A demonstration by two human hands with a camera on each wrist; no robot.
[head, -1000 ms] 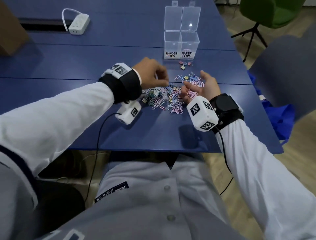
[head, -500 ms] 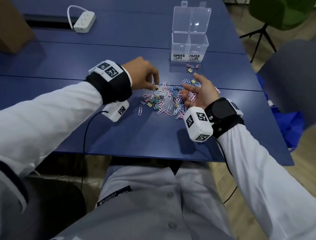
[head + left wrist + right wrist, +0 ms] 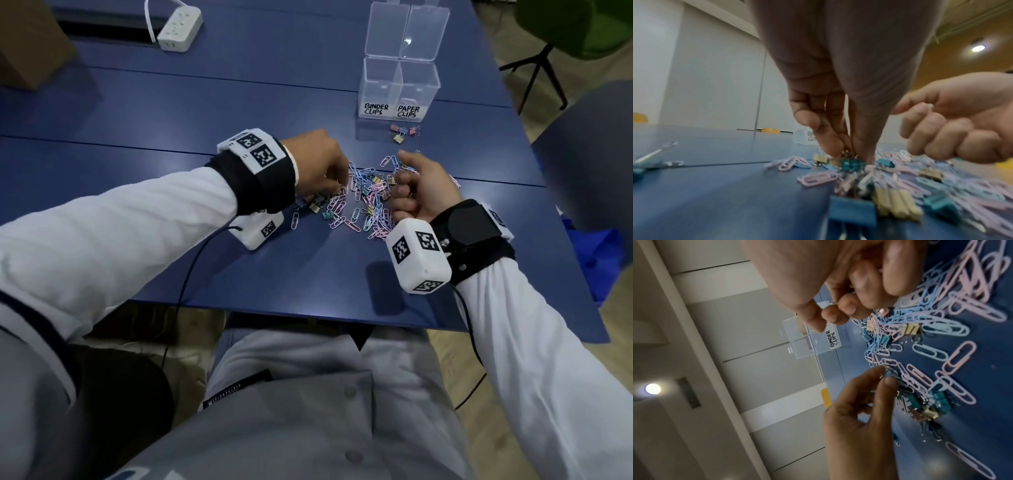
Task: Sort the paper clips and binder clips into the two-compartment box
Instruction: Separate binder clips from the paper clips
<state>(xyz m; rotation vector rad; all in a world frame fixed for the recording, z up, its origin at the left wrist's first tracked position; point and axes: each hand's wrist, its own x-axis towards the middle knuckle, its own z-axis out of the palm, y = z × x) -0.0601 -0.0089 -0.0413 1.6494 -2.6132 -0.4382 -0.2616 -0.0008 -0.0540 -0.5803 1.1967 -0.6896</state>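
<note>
A heap of pastel paper clips [image 3: 368,205] mixed with small binder clips [image 3: 317,205] lies on the blue table [image 3: 239,113]. My left hand [image 3: 337,186] reaches down into the heap's left side. Its thumb and fingers pinch the wire handles of a teal binder clip [image 3: 852,164]. My right hand [image 3: 400,181] hovers over the heap's right side, curled into a fist round paper clips, with only a bit of wire [image 3: 830,303] showing. The clear two-compartment box [image 3: 399,89] stands beyond with its lid open, labelled BINDER CLIPS on the left and PAPER CLIPS on the right.
A few binder clips [image 3: 402,132] lie just in front of the box. A white power strip [image 3: 178,25] sits at the far left, beside a cardboard box [image 3: 24,51]. A grey chair [image 3: 589,154] and a blue bag [image 3: 596,250] are off the table's right edge.
My right hand has closed from an open palm holding pink paper clips into a fist. My left hand's fingers have dipped into the heap and pinched a binder clip.
</note>
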